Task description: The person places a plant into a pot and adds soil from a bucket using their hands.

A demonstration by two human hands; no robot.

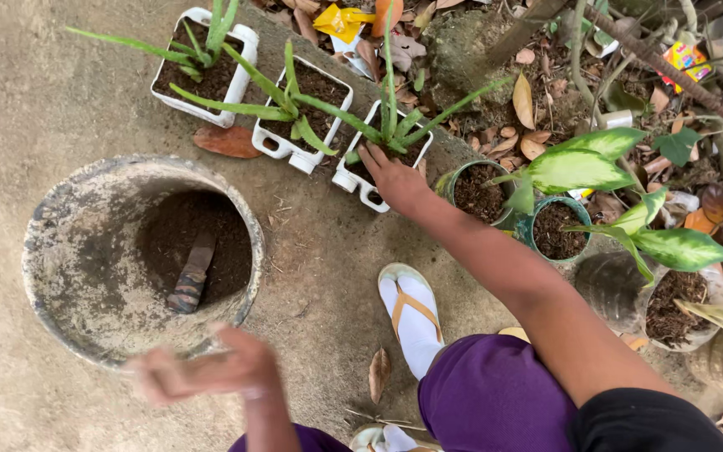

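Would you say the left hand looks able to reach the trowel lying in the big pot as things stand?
Probably yes. The left hand hovers at the near rim of the big pot, whose top is open, and nothing lies over the trowel on the soil inside.

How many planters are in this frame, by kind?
White square planters: 3
Round green pots: 2
Large grey bucket: 1
Total: 6
The right hand touches the third white planter.
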